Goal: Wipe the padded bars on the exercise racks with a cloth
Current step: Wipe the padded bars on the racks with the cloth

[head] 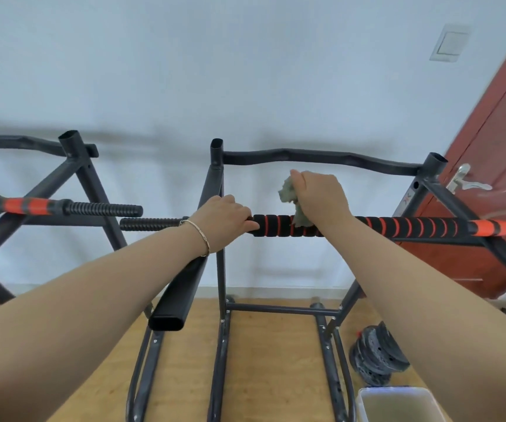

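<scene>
A black padded bar [404,226] with orange spiral stripes runs across the right exercise rack [218,269]. My left hand [224,217] grips the bar's left end, just left of the padding. My right hand [321,196] is shut on a crumpled grey-green cloth [288,190] and presses it onto the padding a little right of the left hand. A second rack [78,166] on the left carries another bar [47,207] with orange bands and a ribbed black end.
A dark wavy top bar [321,158] spans the right rack behind my hands. Stacked weight plates [376,357] and a white plastic bin [398,403] sit on the wooden floor at lower right. A red-brown door [495,166] with a metal handle stands at right.
</scene>
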The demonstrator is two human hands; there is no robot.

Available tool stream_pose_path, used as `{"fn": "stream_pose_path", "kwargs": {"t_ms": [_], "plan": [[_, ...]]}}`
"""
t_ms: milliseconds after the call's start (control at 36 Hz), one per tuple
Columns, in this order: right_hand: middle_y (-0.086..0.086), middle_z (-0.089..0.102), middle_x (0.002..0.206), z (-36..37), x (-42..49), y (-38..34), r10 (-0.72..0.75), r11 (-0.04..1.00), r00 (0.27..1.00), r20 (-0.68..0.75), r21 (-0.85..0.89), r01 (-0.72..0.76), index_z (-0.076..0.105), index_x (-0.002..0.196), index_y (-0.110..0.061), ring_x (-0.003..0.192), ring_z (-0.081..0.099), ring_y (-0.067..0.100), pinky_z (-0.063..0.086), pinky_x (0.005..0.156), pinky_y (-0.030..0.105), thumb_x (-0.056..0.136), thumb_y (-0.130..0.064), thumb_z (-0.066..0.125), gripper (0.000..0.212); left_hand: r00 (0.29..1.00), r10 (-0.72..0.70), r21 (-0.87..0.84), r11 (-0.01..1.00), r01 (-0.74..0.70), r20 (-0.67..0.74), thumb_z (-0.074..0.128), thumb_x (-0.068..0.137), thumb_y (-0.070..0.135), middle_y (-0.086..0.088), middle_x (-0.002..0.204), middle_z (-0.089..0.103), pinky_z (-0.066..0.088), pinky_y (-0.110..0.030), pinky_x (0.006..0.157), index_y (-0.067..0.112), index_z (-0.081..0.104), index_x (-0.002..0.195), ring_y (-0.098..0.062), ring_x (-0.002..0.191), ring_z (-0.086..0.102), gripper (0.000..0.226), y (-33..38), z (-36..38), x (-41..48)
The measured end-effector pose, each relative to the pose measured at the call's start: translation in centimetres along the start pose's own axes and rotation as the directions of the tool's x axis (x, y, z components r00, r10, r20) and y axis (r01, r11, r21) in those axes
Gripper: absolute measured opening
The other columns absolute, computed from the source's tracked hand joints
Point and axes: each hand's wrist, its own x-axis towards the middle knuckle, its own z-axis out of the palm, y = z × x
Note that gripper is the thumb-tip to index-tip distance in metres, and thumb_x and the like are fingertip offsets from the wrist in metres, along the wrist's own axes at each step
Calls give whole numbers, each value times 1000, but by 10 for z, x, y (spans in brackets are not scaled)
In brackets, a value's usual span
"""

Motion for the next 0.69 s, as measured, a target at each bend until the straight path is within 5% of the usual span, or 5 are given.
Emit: {"fn": "stream_pose_path", "kwargs": {"t_ms": [194, 306, 528, 583, 694], "plan": [[6, 59, 94, 0, 3, -45, -259, 964, 918, 299, 22, 265, 47, 130, -20, 77, 55, 24, 53, 67, 35, 90, -23, 66, 44, 900, -434, 91, 899, 429, 47, 53, 90, 15, -1, 80, 41, 36, -33, 57, 18, 46, 93, -23, 67, 41, 8, -17, -13, -27], [1, 49, 93, 6, 6, -50, -253, 954, 912, 324, -74, 291, 41, 135, -21, 77, 48, 23, 48, 63, 35, 74, -11, 80, 74, 866, -469, 94, 883, 459, 177, 50, 92, 15, 0, 76, 46, 44, -33, 56, 15, 45, 105, -26, 65, 50, 14, -23, 2, -44], [2, 46, 73, 14, 28, -44, -226, 966, 909, 349, -41, 255, 53, 92, -12, 75, 52, 25, 38, 61, 30, 93, -20, 60, 10, 860, -482, 134, 875, 464, 170, 46, 94, 13, -5, 91, 62, 41, -34, 57, 9, 41, 124, -26, 67, 47, 30, -21, 10, -47], [3, 49, 73, 14, 32, -42, -222, 971, 915, 337, -5, 238, 49, 73, -15, 77, 53, 26, 40, 65, 33, 104, -33, 42, 36, 863, -477, 136, 878, 459, 165, 46, 94, 13, -5, 89, 61, 40, -33, 56, 10, 42, 122, -26, 67, 47, 28, -21, 10, -47], [1, 63, 93, 3, 29, -53, -222, 969, 947, 231, -55, 240, 55, 96, -18, 82, 57, 28, 53, 73, 36, 80, -16, 62, 17, 869, -473, 108, 881, 461, 143, 48, 92, 11, -2, 77, 50, 42, -33, 57, 12, 46, 107, -26, 64, 48, 15, -20, 7, -48]]}}
